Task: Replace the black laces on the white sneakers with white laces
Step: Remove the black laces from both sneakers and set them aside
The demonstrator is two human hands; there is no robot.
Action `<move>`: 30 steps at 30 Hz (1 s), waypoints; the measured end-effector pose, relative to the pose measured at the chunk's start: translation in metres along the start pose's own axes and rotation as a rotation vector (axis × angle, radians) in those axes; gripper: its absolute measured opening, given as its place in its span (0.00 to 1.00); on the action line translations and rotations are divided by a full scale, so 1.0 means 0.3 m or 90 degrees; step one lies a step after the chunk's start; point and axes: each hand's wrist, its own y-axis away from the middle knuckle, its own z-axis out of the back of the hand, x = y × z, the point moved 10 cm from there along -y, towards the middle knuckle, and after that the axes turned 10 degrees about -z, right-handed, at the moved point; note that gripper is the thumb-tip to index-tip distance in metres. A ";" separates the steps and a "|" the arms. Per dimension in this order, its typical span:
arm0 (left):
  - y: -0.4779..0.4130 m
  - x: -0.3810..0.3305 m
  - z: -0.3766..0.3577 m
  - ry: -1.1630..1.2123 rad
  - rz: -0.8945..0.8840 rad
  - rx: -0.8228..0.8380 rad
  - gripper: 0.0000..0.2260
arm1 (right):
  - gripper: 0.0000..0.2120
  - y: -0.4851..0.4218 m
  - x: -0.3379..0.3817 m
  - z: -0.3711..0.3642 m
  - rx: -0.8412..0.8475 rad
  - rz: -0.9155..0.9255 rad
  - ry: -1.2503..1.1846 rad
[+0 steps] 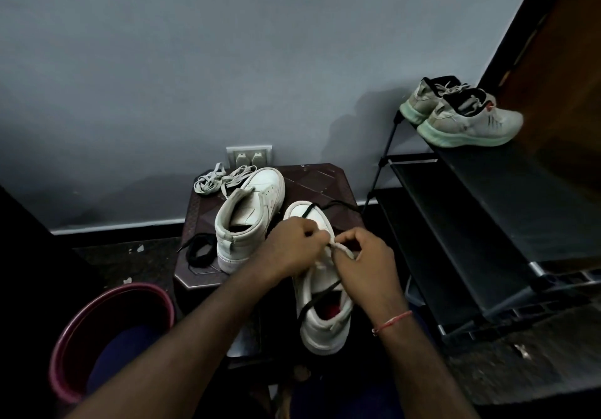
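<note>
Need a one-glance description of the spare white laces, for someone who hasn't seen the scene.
Find the dark brown stool against the grey wall. At its far left corner, just below the wall socket, lies a loose tangle of flat white laces, beside the toe of the unlaced white sneaker. The other loose bundle, by that sneaker's heel, is black.

Near white sneaker (320,292) trails a black lace (317,300); far sneaker (248,220) unlaced, white laces (221,179) behind it.
</note>
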 end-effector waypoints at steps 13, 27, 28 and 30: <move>-0.001 -0.143 0.016 -0.452 -0.154 -0.007 0.10 | 0.10 0.024 0.012 -0.004 -0.041 0.018 -0.056; 0.057 -0.020 0.034 0.813 -0.003 -0.270 0.09 | 0.09 0.015 0.068 0.041 -0.097 0.016 -0.037; 0.052 -0.020 0.053 0.911 0.005 -0.289 0.10 | 0.09 0.003 0.067 0.049 -0.104 0.009 -0.047; 0.048 -0.025 0.074 1.047 0.022 -0.286 0.08 | 0.08 -0.011 0.048 0.061 -0.108 -0.014 -0.068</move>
